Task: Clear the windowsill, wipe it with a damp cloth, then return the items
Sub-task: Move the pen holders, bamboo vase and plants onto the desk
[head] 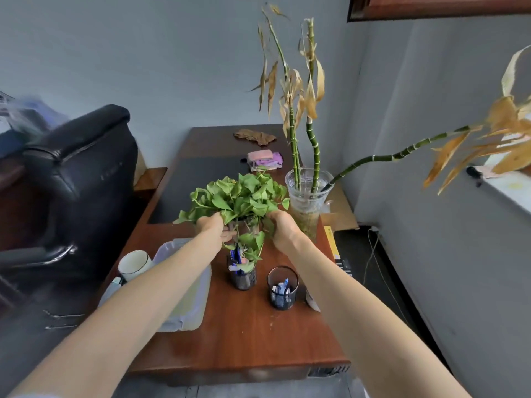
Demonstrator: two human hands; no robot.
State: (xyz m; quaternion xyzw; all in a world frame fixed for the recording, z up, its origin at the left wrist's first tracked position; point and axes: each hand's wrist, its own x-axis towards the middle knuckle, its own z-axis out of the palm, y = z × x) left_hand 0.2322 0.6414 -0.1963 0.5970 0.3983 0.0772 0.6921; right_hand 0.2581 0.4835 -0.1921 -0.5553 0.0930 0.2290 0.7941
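While the potted plant (238,196) is gripped from both sides, it is kept over the middle of the table (244,340), well apart from the windowsill (514,191), which is seen at 3 o'clock at the edge of the view. The left hand (211,225) is placed at the pot's 9 o'clock side, its fingers curled round the brownish pot beneath the green leaves. The right hand (283,229) is set at the 3 o'clock side, its fingers tucked in under the foliage and clamped against the pot, though their tips are hidden by leaves. Whether the pot's base touches the table cannot be told.

Just beside the plant at 3 o'clock, a glass vase (307,202) is stood upright, and green ringed stalks (316,150) with dry yellow leaves are held in it; one stalk is bent over towards the windowsill. At 12 o'clock from the plant a pink and purple cloth bundle (264,159) is laid, and farther off at 12 o'clock a brown rag (254,136) is seen. At 6 o'clock a dark pen cup (242,278) is partly covered by trailing leaves, with a second pen cup (282,288) near it at 4 o'clock. At 7 o'clock a clear plastic tray (186,305) is crossed by the left forearm, and a white mug (134,265) is stood beside it. A black chair (83,173) is seen at 9 o'clock.
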